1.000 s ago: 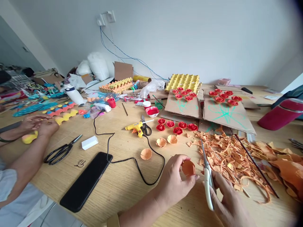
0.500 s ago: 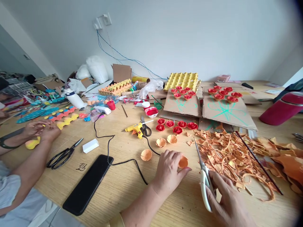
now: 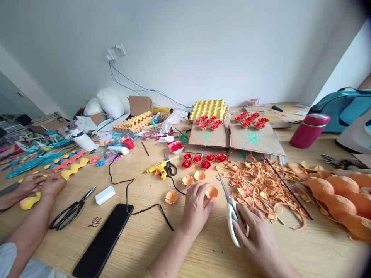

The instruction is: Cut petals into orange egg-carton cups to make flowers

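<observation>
Between thumb and fingers, my left hand (image 3: 197,205) holds an orange egg-carton cup (image 3: 211,192) with slits in its rim. My right hand (image 3: 255,231) grips white-handled scissors (image 3: 232,216), blades pointing up and away, apart from the cup. The blades look closed or nearly so. Just beyond my left hand lie a loose orange cup (image 3: 171,197) and two more cut cups, one of them a layered cup (image 3: 188,180). Several red carton roses (image 3: 205,164) sit behind them. A heap of orange carton scraps (image 3: 255,189) lies beyond the scissors.
A yellow glue gun (image 3: 157,169) with its black cord, a phone (image 3: 104,241) and black scissors (image 3: 69,213) lie to the left. At far left, a co-worker's hands (image 3: 43,187) hold yellow carton. An orange egg tray (image 3: 342,193) and a red flask (image 3: 310,130) are at right.
The view has swung to the right, bringing the orange egg tray and a blue bag into sight. Both hands keep their holds on the cup and the scissors.
</observation>
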Demonstrator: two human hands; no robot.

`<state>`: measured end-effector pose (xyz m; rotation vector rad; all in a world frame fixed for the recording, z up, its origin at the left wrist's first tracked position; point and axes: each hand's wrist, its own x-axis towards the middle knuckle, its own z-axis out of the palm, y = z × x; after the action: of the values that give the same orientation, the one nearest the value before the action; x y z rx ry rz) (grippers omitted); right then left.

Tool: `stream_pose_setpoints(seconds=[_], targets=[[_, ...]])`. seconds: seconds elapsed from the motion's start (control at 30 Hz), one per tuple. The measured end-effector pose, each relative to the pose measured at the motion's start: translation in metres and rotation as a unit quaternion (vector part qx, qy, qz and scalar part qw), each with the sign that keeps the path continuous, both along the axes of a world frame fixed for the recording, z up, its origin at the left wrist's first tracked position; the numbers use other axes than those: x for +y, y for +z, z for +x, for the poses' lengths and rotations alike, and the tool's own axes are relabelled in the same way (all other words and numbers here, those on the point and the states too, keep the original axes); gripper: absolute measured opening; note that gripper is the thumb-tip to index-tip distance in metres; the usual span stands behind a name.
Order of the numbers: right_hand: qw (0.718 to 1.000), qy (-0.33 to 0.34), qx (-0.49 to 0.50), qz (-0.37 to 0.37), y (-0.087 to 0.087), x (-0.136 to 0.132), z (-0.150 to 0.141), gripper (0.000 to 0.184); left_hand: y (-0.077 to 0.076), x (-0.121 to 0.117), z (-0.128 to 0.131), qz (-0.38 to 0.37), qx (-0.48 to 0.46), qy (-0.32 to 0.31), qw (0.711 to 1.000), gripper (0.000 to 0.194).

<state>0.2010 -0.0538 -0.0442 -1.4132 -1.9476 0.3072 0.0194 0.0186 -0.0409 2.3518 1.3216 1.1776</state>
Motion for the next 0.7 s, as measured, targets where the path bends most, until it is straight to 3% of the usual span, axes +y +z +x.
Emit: stream_pose_setpoints(seconds=[0.2, 0.3, 0.4, 0.47, 0.6, 0.7], targets=[[0.999, -0.042, 0.022, 0.021, 0.01, 0.003, 0.002, 0.023, 0.011, -0.012, -0.03, 0.028, 0.012, 0.061, 0.998, 0.016], [0.997, -0.051, 0.036, 0.034, 0.012, 0.005, 0.004, 0.023, 0.013, -0.017, -0.058, 0.022, 0.066, 0.095, 0.993, 0.033], [0.997, -0.058, 0.043, 0.036, 0.012, 0.006, 0.006, 0.024, 0.014, -0.02, -0.083, 0.034, 0.082, 0.138, 0.986, 0.02], [0.996, -0.063, 0.045, 0.036, 0.013, 0.007, 0.007, 0.025, 0.014, -0.022, -0.095, 0.041, 0.108, 0.158, 0.981, 0.022], [0.996, -0.069, 0.053, 0.031, 0.015, 0.006, 0.008, 0.024, 0.015, -0.025, -0.099, 0.015, 0.162, 0.212, 0.964, 0.027], [0.995, -0.072, 0.055, 0.035, 0.017, 0.006, 0.009, 0.023, 0.017, -0.023, -0.095, -0.021, 0.13, 0.221, 0.966, 0.02]])
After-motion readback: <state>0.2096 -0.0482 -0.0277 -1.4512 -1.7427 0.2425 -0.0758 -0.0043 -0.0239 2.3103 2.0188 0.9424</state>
